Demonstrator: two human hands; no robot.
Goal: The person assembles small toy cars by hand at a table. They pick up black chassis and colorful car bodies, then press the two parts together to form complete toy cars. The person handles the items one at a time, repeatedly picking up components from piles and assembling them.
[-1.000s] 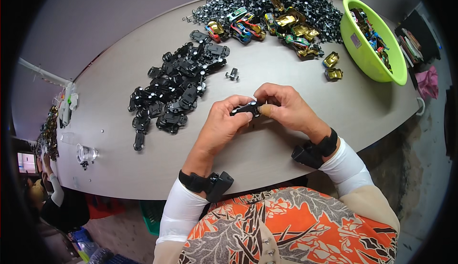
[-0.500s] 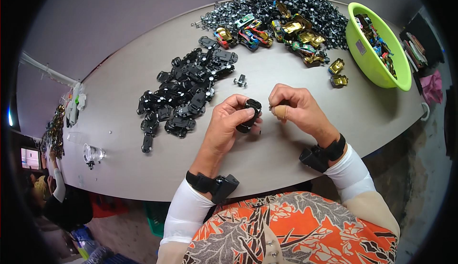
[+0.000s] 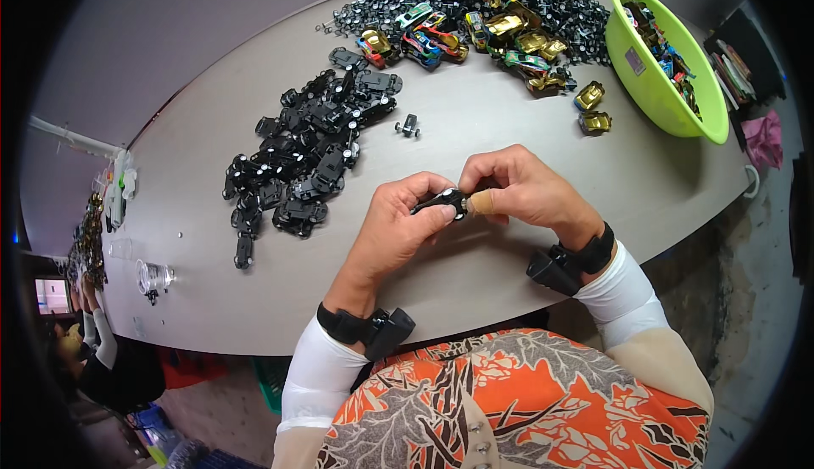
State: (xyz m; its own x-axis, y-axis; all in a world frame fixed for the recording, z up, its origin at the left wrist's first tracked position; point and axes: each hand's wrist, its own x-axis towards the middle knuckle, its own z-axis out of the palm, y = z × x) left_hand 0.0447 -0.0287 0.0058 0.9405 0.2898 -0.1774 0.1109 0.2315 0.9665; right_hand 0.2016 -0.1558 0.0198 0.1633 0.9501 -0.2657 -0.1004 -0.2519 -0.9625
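Observation:
My left hand (image 3: pixel 386 227) is closed around a black toy car chassis (image 3: pixel 447 203), thumb on top and fingers beneath. A white wheel shows at its edge. Against the chassis's right end press the pinched fingertips of my right hand (image 3: pixel 534 189), a tan covering on the thumb. What lies between those fingertips is too small and hidden to name. Beyond my hands a single axle piece with wheels (image 3: pixel 408 126) lies on the grey table (image 3: pixel 212 299). To its left spreads a heap of black chassis (image 3: pixel 318 142).
A mound of small axle pieces (image 3: pixel 381 7) lines the far edge, with colourful and gold car bodies (image 3: pixel 504 26) before it. Two gold ones (image 3: pixel 593 121) lie nearer a lime-green basin (image 3: pixel 670 100) of cars. A clear cup (image 3: pixel 153 276) stands left; beyond, another person (image 3: pixel 102 333) works.
My right hand has come left, closing the gap to the chassis, which my left hand has tilted flatter. The whole view has shifted slightly, moving the table's contents left and upward.

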